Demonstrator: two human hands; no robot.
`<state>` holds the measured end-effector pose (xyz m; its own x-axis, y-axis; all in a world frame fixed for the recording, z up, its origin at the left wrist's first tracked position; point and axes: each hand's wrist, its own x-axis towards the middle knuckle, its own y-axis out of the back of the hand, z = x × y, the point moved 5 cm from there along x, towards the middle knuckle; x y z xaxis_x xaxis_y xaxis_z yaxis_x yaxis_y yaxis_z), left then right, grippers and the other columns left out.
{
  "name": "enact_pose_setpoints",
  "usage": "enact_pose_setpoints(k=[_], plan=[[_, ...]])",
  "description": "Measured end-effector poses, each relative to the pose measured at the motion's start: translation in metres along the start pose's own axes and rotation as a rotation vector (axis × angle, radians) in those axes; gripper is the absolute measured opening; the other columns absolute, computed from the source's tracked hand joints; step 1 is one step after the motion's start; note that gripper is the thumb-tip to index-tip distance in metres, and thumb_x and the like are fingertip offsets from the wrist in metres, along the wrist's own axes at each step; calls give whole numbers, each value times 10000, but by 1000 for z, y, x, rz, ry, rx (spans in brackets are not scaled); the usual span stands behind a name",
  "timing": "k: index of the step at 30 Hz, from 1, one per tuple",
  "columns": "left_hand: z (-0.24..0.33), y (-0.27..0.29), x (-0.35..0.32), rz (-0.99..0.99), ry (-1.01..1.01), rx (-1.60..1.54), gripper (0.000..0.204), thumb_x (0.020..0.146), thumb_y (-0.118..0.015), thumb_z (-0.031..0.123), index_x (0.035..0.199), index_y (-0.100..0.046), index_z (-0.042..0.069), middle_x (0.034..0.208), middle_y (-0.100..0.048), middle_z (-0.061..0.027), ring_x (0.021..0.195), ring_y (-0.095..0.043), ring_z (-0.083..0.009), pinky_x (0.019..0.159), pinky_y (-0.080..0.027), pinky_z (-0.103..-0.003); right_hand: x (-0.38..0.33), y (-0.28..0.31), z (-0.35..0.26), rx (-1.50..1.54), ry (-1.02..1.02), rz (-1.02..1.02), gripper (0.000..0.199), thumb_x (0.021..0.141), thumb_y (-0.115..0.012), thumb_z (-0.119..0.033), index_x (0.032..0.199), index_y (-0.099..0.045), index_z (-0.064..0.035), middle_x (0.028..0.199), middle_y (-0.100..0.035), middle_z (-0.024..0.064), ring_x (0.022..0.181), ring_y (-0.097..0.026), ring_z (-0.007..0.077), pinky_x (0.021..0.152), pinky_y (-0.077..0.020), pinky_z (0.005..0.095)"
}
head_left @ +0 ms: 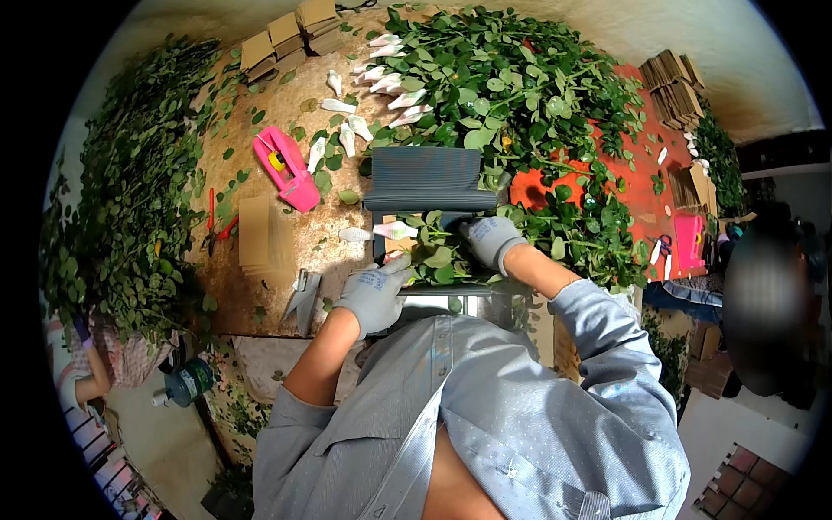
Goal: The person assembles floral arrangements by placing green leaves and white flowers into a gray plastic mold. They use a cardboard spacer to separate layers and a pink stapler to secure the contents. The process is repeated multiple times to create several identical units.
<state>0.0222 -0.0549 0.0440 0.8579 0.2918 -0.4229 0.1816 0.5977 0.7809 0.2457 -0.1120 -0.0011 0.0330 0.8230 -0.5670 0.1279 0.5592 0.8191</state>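
In front of me a dark ribbed stand (429,199) holds leafy rose stems (442,251) laid crosswise, over a piece of cardboard. A rose bud in a white sleeve (396,230) points left from these stems, and a second pale bud (354,235) lies just left of it. My left hand (374,293), in a grey glove, is closed at the lower bud end, its fingertips on a pinkish white sleeved bud (397,258). My right hand (494,242), gloved alike, is closed round the leafy stems at the right side; its fingertips are partly hidden.
Leafy roses (511,87) are heaped behind the stand. Left of it lie a pink tape dispenser (287,169), red-handled pruners (222,227), cardboard sheets (256,232) and a grey metal tool (302,299). More foliage (130,191) stands far left. A person (767,303) is at the right.
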Motion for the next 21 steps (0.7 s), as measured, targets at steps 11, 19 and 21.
enact_pose_setpoints(k=[11,19,21], plan=[[0,-4,-1,13,-8,-7,446,865,-633,171,1304,-604,95,1460,-498,-55,1146,-601,-315,977,-490,-422,-32,71,-80,49,240,422,272,958,-520,-174,1199,-564,-56,1031,-647,136,874,-711,294,710,-568,421],[4,3,-1,-73,78,-104,519,866,-612,147,1382,-580,101,1543,-456,-90,1329,-518,-299,1129,-384,-424,39,23,-79,-40,274,195,367,952,-531,-172,1311,-546,-94,1138,-687,166,946,-713,345,798,-554,491],[2,0,-1,-51,69,-106,552,863,-649,202,1394,-563,78,1550,-442,-108,1339,-509,-296,1148,-362,-439,37,20,-74,-14,316,213,369,942,-544,-168,1305,-547,-102,1137,-687,163,955,-712,344,796,-555,490]])
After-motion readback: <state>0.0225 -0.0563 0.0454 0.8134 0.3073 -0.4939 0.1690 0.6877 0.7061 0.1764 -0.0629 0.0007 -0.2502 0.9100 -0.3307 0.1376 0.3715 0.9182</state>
